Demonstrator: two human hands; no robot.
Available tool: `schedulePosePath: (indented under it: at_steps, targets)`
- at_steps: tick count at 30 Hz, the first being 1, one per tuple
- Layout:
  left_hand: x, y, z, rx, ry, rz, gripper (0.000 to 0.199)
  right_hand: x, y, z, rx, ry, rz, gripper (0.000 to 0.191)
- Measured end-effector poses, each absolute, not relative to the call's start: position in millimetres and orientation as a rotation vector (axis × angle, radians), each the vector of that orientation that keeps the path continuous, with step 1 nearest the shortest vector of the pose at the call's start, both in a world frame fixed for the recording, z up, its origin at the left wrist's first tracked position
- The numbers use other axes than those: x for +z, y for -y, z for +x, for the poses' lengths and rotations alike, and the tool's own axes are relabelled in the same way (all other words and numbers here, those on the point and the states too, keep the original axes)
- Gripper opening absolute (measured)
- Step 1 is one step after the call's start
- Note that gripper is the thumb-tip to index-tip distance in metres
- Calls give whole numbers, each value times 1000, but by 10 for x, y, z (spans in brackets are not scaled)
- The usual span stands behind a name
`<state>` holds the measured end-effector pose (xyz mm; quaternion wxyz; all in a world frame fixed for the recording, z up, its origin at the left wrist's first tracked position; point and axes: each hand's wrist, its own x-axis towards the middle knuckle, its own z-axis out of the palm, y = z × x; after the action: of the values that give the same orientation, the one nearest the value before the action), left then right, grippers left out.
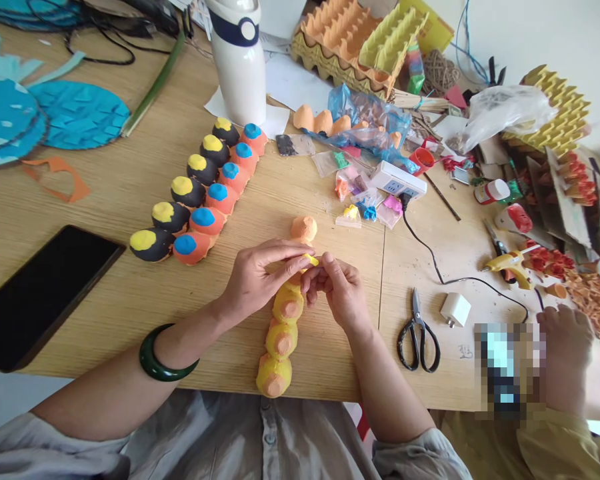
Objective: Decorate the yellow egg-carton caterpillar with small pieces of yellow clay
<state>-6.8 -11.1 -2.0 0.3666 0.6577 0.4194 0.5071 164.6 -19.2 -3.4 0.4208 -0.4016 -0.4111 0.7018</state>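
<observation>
My left hand (260,275) and my right hand (341,288) meet over a strip of egg-carton cups (282,343). Between their fingertips they pinch a small piece of yellow modelling clay (310,261). The near cups of the strip are coated yellow around bare orange tips. At its far end, a cup (304,229) shows plain orange. My hands partly hide the cups in the middle. Left of my hands lie a row of black cups with yellow tops (186,189) and a row of orange-red cups with blue tops (218,195), side by side.
A black phone (47,293) lies at the left. Black-handled scissors (418,337) and a white charger (455,309) lie at the right. Beyond are clay bags (367,205), a power strip (398,180) with a cable, and a white bottle (237,67). Another person's hand (566,353) rests at the right edge.
</observation>
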Motion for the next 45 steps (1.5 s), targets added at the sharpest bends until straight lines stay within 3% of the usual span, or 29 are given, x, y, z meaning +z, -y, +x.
schedulePosePath:
  at_steps: [11,16,20,26,29,33,45]
  targets:
    - [-63,132,-83,1237,-1086,1595,32,-36,189,1654,1662,997,-994,28]
    - [-71,122,-76,1306,-1109,1681,39,-14,247,1643,1231,1229,-1114,17]
    - [-71,123,-66,1386,-1119,1807,48,-16,287,1654,1030,1522,-1165,16]
    - [-53,128,-56,1381,-1173,1791,43,-82,289,1676,865,1525,-1237,20]
    - [-53,131,-51,1378,-1167,1799,43,-82,276,1665,907,1585,-1194,19]
    - [-61,134,-51,1395,-1137,1752,42,-14,246,1668,1052,1269,-1228,19]
    - [-28,138,-73,1327,-1091,1703,22,7,239,1641,1853,1097,-945,49]
